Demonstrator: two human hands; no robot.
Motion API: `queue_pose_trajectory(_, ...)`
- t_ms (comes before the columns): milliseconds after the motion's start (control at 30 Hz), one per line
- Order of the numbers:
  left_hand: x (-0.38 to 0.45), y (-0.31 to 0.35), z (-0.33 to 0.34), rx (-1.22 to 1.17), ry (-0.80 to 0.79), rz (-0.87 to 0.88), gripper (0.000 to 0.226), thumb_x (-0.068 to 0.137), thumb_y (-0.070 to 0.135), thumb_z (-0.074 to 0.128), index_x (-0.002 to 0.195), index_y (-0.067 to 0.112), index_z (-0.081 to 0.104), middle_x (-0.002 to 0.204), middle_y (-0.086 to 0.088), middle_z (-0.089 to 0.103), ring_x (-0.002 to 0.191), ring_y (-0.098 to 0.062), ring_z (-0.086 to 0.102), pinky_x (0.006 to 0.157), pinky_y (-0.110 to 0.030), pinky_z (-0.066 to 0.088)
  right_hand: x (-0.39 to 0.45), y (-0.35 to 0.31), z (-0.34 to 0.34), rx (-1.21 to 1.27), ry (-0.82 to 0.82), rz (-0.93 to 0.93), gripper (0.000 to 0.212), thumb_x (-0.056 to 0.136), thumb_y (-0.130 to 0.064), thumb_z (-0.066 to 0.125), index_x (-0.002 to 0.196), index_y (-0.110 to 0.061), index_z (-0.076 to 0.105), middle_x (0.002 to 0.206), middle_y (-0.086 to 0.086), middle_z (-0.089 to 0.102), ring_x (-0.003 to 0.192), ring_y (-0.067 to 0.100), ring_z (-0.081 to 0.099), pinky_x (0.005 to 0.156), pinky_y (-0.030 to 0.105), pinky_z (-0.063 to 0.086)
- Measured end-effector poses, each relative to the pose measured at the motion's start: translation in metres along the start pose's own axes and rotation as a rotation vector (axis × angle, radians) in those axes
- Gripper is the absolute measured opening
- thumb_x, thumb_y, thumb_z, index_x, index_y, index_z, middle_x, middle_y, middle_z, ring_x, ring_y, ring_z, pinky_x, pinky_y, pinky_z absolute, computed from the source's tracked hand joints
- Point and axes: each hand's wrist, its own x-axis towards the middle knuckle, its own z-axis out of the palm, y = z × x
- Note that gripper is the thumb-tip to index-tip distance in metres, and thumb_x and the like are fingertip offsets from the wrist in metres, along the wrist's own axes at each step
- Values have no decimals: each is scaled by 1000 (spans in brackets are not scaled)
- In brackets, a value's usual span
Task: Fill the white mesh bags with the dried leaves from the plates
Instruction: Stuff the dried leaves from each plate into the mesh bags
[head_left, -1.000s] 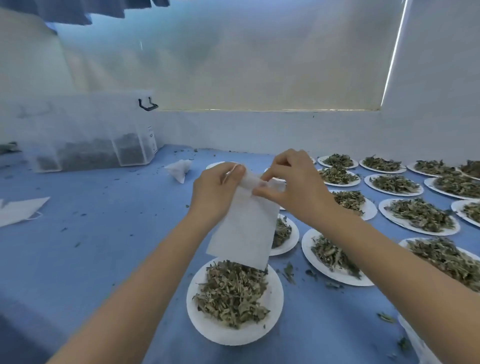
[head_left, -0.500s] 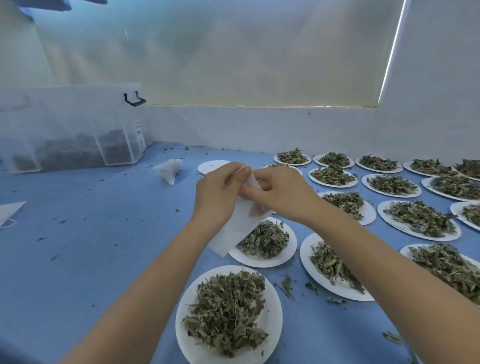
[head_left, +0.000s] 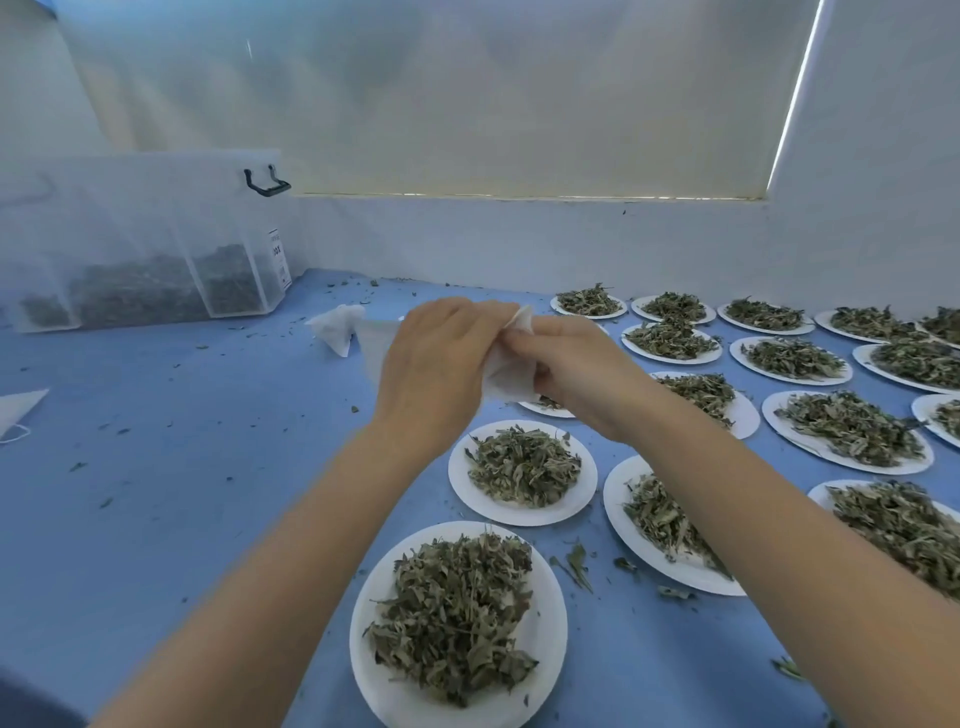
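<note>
Both hands up together over the blue table (head_left: 182, 467). Left hand (head_left: 436, 364) and right hand (head_left: 576, 369) each pinch the top edge of 1 white mesh bag (head_left: 511, 371), held in the air between them, crumpled. Dried leaves (head_left: 457, 613) sit piled on the nearest plate (head_left: 545, 639), below the hands. Clear storage box (head_left: 156, 244) far left.

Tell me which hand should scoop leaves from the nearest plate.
Probably the right hand: the plates lie on its side. The left hand can hold the bag, which both grip now.
</note>
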Motion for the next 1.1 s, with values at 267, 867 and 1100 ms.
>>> queue_pose_trajectory(267, -19, 7, 9, 31, -235, 14, 97, 62, 41, 72, 139, -2, 31, 137, -13, 42, 128, -29, 36, 114, -45, 8, -6, -6, 8, 456, -181, 89, 28, 97, -9, 40, 103, 0, 65, 97, 16, 62, 90, 22, 60, 82, 30, 55)
queue_pose_trajectory(867, -65, -31, -33, 168, -149, -66, 34, 59, 4, 69, 90, 9, 55, 73, -3, 53, 59, -31, 47, 54, -26, 28, -41, 8, 15, -544, -218, -166, 16, 90, -28, 59, 100, -24, 71, 88, -10, 71, 74, -4, 63, 73, 6, 46)
queue_pose_trajectory(1100, -111, -37, -42, 134, -392, -231, 24, 73, 17, 56, 92, 26, 44, 86, 8, 50, 81, -25, 52, 57, -30, 22, -59, 39, 19, -1056, -607, 3, 44, 90, -30, 53, 133, -34, 47, 127, -1, 49, 92, 12, 52, 82, 27, 43)
